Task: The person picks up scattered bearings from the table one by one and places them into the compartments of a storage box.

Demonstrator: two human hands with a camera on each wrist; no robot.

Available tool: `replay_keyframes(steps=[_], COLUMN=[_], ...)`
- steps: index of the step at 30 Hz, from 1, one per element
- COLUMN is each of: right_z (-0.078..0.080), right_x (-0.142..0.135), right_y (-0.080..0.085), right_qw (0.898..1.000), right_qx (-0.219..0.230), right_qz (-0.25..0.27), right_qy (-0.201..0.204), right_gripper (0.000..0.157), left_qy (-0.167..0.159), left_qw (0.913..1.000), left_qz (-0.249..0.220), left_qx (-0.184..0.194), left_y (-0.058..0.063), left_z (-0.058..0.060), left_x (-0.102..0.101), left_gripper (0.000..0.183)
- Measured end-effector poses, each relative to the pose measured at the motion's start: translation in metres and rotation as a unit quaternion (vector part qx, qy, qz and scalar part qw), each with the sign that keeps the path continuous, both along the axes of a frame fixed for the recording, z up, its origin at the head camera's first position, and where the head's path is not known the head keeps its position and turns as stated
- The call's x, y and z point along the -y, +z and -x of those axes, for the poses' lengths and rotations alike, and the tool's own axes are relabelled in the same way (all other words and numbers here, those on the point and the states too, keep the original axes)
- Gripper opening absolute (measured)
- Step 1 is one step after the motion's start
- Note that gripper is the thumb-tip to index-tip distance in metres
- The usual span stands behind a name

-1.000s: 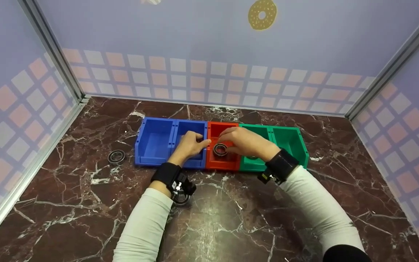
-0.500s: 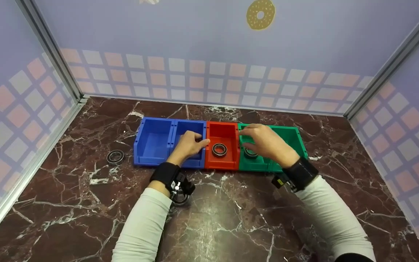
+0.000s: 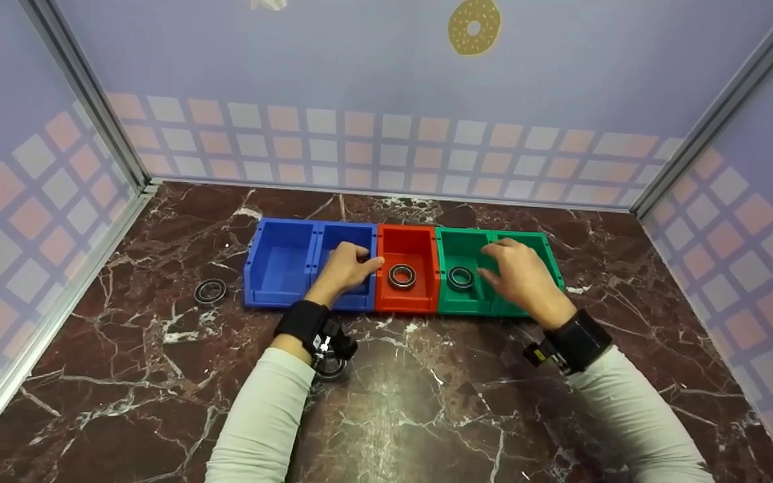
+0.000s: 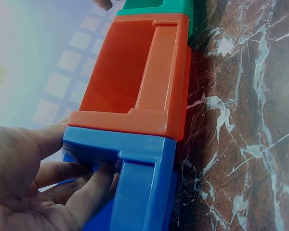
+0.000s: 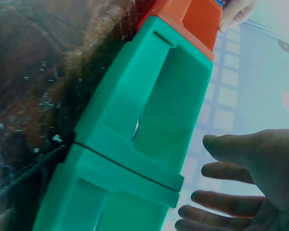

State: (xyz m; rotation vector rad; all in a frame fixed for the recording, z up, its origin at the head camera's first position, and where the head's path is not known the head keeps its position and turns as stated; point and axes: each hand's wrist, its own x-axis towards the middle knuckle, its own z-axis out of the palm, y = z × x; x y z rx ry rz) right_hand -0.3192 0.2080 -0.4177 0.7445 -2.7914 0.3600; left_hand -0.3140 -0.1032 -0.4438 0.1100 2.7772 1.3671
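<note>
My left hand (image 3: 346,270) grips the side wall of the inner blue bin (image 4: 144,149), its thumb at the rim by the red bin (image 3: 408,245) and its fingers inside the blue bin. A bearing (image 3: 402,276) lies flat in the red bin, and another bearing (image 3: 460,278) lies in the left green bin (image 3: 464,245). Above the right green bin (image 3: 539,247) hovers my right hand (image 3: 521,275), fingers apart and holding nothing. In the right wrist view its loose fingers (image 5: 231,202) are beside the green bins, apart from them. The floor of the inner blue bin is partly hidden by my left hand.
The outer blue bin (image 3: 282,258) ends the joined row on the left. One bearing (image 3: 211,292) lies on the dark marbled table (image 3: 125,376) left of the bins; another bearing (image 3: 331,367) is partly hidden beneath my left wrist camera. Patterned panels (image 3: 359,80) enclose the back and sides.
My right hand has moved right, from over the red bin to over the right green bin, uncovering the bearing in the left green bin. The left hand keeps its hold.
</note>
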Motion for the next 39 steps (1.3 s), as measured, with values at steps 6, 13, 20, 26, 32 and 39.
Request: replay_keyframes(steps=[6,13,20,26,32,39], right_z=[-0.007,-0.010,-0.011,-0.011,-0.010,-0.008], right_x=[-0.007,-0.013,-0.013,-0.012,-0.012,-0.013], right_y=[-0.011,-0.022,-0.029,-0.034,-0.036,-0.035], right_qw=[0.999,0.996,0.990,0.984,0.979,0.980], right_qx=[-0.008,-0.005,0.007,0.016,0.011,0.016], right_qz=[0.004,0.051,0.094,0.134,0.168,0.170], right_qy=[-0.040,-0.075,-0.103,-0.113,-0.113,-0.104], right_gripper=[0.041,0.044,0.042,0.041,0.040,0.039], left_qy=[0.007,0.002,0.004,0.007,-0.001,0.001], left_qw=[0.9999,1.0000,0.9999,0.9999,0.9999,0.9999], left_qz=[-0.006,0.004,0.009,0.010,0.014,0.003], left_qx=[0.011,0.002,0.004,0.010,-0.003,0.011], left_y=[-0.002,-0.002,0.000,0.000,0.000,0.001], left_z=[-0.002,-0.002,-0.001,-0.001,0.001,0.000], left_x=[0.001,0.001,-0.001,0.000,0.001,0.001], left_gripper=[0.045,0.042,0.041,0.036,0.037,0.035])
